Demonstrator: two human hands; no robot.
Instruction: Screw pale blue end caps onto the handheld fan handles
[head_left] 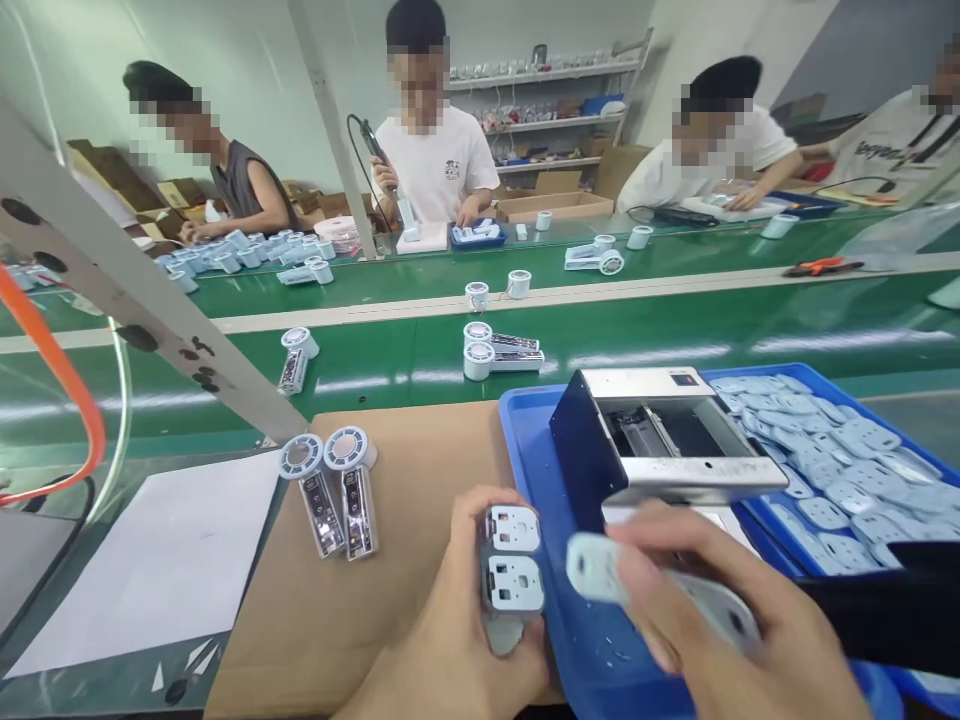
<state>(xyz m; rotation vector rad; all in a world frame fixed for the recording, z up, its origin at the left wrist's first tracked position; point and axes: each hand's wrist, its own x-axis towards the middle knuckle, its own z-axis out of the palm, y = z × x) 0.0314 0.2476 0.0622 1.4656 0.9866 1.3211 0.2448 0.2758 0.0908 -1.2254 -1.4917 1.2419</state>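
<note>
My left hand (454, 630) clasps two units (514, 583) by the tray (611, 660); my right hand (765, 655), apart, pinches a plate (592, 568) over the tray. A loose pinch could drop the plate; uneven squeezing could shift the units.

Passing room lies over the brown cardboard (420, 450); the slanted metal post (161, 270) obstructs the left, the black-sided machine (675, 472) the right.
</note>
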